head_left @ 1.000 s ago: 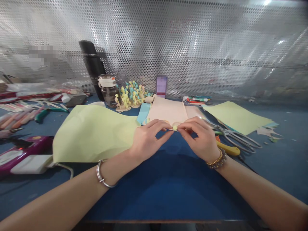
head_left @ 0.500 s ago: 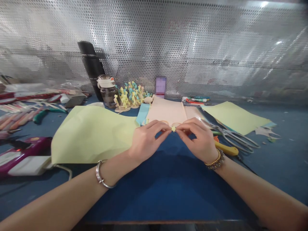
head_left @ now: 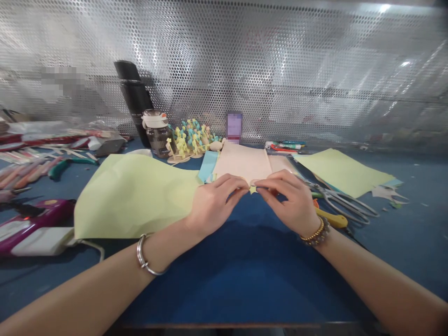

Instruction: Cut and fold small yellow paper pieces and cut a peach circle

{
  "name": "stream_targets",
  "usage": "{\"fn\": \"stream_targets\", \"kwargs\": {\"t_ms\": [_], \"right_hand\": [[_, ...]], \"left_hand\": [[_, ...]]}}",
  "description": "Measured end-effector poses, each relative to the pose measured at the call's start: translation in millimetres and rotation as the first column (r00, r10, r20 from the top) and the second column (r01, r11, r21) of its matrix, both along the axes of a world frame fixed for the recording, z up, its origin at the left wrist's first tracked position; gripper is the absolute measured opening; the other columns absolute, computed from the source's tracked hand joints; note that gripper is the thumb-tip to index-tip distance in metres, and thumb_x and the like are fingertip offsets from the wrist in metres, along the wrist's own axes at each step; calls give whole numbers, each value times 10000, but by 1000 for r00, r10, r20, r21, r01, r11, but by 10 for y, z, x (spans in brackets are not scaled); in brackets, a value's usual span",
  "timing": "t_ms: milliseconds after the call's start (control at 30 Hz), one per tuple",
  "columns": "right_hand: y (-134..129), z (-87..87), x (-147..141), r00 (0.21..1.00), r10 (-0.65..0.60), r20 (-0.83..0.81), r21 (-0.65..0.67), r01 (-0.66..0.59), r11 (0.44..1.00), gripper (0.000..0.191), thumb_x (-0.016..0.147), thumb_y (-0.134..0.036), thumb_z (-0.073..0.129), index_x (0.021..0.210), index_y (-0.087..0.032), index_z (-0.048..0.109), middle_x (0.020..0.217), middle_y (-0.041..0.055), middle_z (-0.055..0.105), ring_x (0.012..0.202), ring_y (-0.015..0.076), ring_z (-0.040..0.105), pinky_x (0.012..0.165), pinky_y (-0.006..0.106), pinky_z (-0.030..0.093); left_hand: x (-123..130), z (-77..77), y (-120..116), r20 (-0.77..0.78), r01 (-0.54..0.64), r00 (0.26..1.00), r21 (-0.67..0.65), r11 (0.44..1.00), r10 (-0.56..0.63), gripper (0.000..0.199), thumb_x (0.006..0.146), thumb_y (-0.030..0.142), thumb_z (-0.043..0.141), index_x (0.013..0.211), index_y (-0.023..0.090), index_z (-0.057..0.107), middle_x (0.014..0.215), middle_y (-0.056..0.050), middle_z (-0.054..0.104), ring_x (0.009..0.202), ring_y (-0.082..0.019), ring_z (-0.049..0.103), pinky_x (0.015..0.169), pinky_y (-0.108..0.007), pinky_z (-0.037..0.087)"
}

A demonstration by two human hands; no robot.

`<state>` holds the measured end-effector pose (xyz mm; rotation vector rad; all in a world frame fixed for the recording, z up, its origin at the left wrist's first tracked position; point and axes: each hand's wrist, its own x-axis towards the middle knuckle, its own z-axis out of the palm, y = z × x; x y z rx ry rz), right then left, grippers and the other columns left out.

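Note:
Between my fingertips is a small pale yellow star [head_left: 252,189], held just above the blue table. My left hand [head_left: 215,205] pinches its left side with thumb and fingers. On the other side, my right hand [head_left: 290,198] is closed with its fingertips at the star's right edge. Behind my fingers lies a pale pink sheet [head_left: 241,161]. A large yellow-green sheet [head_left: 140,196] spreads beside and partly behind my left hand. Metal-handled scissors [head_left: 345,200] and a yellow-handled tool [head_left: 334,218] lie just right of my right hand.
At the back stand a black flask [head_left: 135,95], a dark bottle [head_left: 157,135] and a cluster of yellow and blue stars on stems [head_left: 191,137]. More yellow-green paper [head_left: 345,170] and scraps lie right. A purple device [head_left: 38,224] and green-handled pliers [head_left: 70,167] sit left.
My right fingers have shifted slightly around the star, and more of the star shows now. Both hands stay in nearly the same place.

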<state>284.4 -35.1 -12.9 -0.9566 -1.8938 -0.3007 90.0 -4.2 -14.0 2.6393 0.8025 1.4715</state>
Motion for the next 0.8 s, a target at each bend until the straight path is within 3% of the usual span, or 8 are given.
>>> {"fn": "stream_targets", "kwargs": {"t_ms": [133,300,467,567,633,667,733,800], "right_hand": [[10,-2,3,1000,17,20,1,-17,1000,67,834,-189,632,850,-208,694,815,20,643,596,97,593,573,237,506],[12,-11,0,1000,2,-8,-21,-3,1000,63,842,-203,615,851,-203,678,810,18,639,594,99,579,564,242,501],[-13,-17,-45,998,29,-55,-105,-35,994,77,852,-213,597,843,-187,669,813,26,633,628,107,586,582,248,505],[-7,-9,-70,989,46,-142,-232,-78,969,80,839,-226,606,814,-180,667,800,27,626,638,112,583,583,251,498],[18,-9,-74,961,55,-270,-419,-169,892,100,824,-261,618,784,-179,660,760,15,619,595,105,574,552,247,487],[35,-12,-73,936,51,-349,-520,-238,820,118,815,-286,626,772,-179,654,719,3,612,558,98,562,531,242,478],[69,-23,-66,864,2,-504,-658,-385,647,166,793,-337,645,754,-176,643,620,-24,585,491,83,533,493,227,461],[94,-33,-61,779,-77,-622,-696,-506,510,198,762,-364,676,742,-170,638,540,-43,555,462,74,511,470,207,442]], "left_hand": [[6,15,-18,10,-12,1000,-22,1000,12,82,894,197,543,875,197,623,889,-2,688,821,-94,642,635,-167,497],[15,27,-46,39,-49,998,-91,995,53,79,871,206,561,914,190,626,896,-7,673,678,-73,637,531,-154,479],[10,7,-38,49,-24,998,-82,996,28,80,868,234,579,882,197,648,905,-15,689,828,-104,643,614,-167,500],[11,2,-15,16,-34,999,-149,988,37,99,876,238,564,856,204,654,897,-14,695,844,-120,641,660,-197,501],[19,0,12,16,-32,999,-283,959,38,109,871,260,567,842,208,659,895,-12,697,808,-132,649,674,-222,505],[24,-2,30,38,-9,999,-380,925,26,127,874,280,560,845,206,660,895,-13,697,777,-133,657,670,-231,507],[34,-5,67,137,78,991,-575,814,2,196,894,329,514,882,196,656,891,-22,696,707,-129,671,636,-233,510],[39,-5,95,255,173,967,-694,699,14,264,915,363,456,938,182,647,891,-35,693,676,-126,678,603,-225,507]]}}
